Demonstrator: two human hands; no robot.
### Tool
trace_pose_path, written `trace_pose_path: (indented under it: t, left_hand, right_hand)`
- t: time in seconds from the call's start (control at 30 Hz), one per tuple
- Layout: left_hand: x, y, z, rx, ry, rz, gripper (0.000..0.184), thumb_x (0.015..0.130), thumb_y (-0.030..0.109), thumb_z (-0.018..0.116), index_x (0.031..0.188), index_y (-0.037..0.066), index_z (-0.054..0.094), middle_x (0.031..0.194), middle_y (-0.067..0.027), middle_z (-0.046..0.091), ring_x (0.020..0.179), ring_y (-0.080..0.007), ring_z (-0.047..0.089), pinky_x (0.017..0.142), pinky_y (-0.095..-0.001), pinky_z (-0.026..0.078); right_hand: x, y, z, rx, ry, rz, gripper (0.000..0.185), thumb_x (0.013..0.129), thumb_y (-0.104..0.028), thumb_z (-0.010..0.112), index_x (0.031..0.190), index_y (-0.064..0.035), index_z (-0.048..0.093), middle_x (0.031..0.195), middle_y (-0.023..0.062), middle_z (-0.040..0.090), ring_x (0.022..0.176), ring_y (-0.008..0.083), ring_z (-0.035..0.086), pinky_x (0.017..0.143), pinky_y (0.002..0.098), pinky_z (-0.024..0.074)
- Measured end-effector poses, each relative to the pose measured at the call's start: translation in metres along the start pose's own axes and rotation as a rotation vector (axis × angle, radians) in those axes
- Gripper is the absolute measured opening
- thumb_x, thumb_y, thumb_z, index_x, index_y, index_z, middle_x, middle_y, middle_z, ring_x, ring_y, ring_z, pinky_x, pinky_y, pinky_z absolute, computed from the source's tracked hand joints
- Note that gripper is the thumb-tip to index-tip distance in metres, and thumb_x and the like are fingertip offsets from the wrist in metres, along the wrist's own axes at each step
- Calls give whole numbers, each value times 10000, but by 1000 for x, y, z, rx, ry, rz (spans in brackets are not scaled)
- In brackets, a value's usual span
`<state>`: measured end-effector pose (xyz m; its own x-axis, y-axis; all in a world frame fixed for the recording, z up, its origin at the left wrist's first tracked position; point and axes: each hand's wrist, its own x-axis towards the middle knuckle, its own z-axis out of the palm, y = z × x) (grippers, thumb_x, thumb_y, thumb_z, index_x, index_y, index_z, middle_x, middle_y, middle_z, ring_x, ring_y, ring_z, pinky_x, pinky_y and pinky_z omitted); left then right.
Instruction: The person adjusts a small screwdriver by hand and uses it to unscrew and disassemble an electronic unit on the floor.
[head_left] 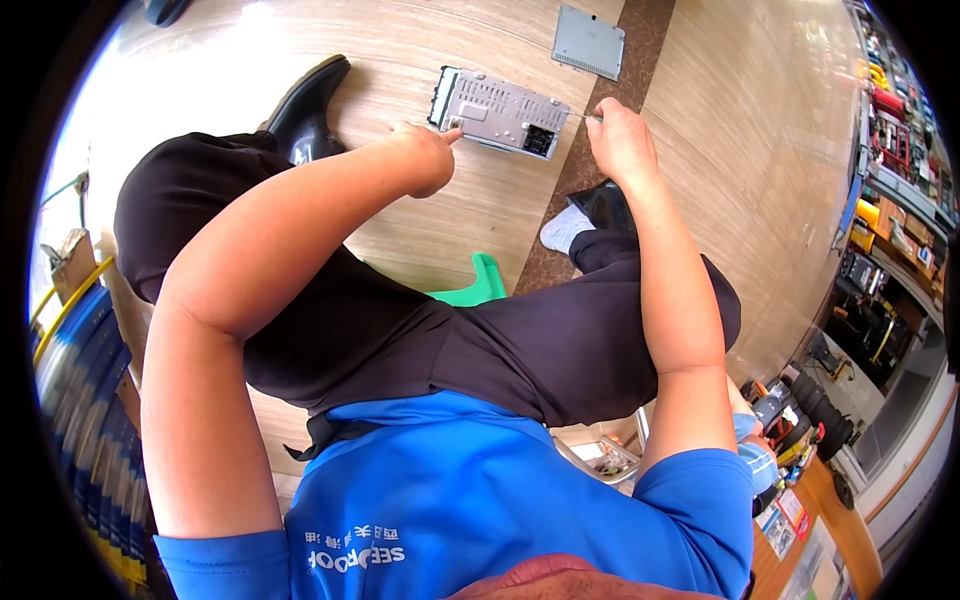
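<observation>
A car-stereo-like metal unit (490, 105) lies on the wood-look floor (450, 225) in front of the seated person, beyond the knees and between the two feet; its slotted face is up, with a dark connector block (540, 139) at the near right corner. The left hand (425, 160) is at the unit's near left corner, one finger extended onto the casing and others bent; whether they grip anything underneath cannot be told. The right hand (622, 145) is just beyond the unit's right end, its fingers pinched together on a thin rod (580, 115), perhaps a screwdriver shaft; the rod points at that end, though contact is too small to confirm. A grey vented metal panel (588, 42) lies apart, farther forward on the floor; a black shoe (605, 207) is near the right forearm, and a green plastic piece (485, 280) shows between the thighs.

The likeliest trouble is a slip: the unit seems steadied mainly by the left fingers, so a sideways push from the rod could slide or turn it on the smooth floor; a badly angled tip might skate off and scratch the casing, or jab the connector block.
</observation>
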<state>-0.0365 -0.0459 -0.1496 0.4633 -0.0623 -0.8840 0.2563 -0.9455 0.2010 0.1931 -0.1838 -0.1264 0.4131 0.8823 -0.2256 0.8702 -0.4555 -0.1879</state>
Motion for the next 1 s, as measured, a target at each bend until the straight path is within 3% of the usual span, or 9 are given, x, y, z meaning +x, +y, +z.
trace_pose_path:
  t: [0.23, 0.3, 0.73, 1.0]
  left_hand:
    - [3, -1, 4, 0, 5, -9, 546, 917, 146, 657, 1453, 136, 554, 1714, 0, 7, 1368, -327, 518, 1070, -597, 421]
    - [3, -3, 8, 42, 75, 12, 479, 929, 302, 709, 1347, 88, 620, 1702, -35, 138, 1274, -319, 585, 947, -492, 522]
    - [2, -2, 17, 65, 100, -6, 482, 922, 324, 714, 1330, 87, 620, 1700, -71, 136, 1251, -330, 599, 937, -490, 514]
    - [1, -3, 26, 98, 114, -22, 512, 920, 342, 715, 1356, 102, 594, 1697, -103, 132, 1281, -324, 572, 938, -481, 522]
  right_hand:
    - [0, -3, -4, -34, -25, 6, 248, 917, -209, 647, 1020, 13, 614, 989, 267, 692, 965, 438, 672, 850, 517, 536]
    - [1, 1, 4, -17, 6, 4, 252, 917, -210, 648, 1028, 13, 611, 1002, 265, 691, 973, 437, 670, 852, 515, 536]
    - [2, -5, -9, -62, -112, 106, 285, 919, -224, 653, 1068, 14, 600, 1048, 263, 688, 1002, 425, 669, 858, 516, 532]
    - [2, 5, 5, 9, -18, 40, 274, 914, -196, 634, 1081, 15, 583, 1045, 271, 685, 1005, 434, 665, 869, 520, 527]
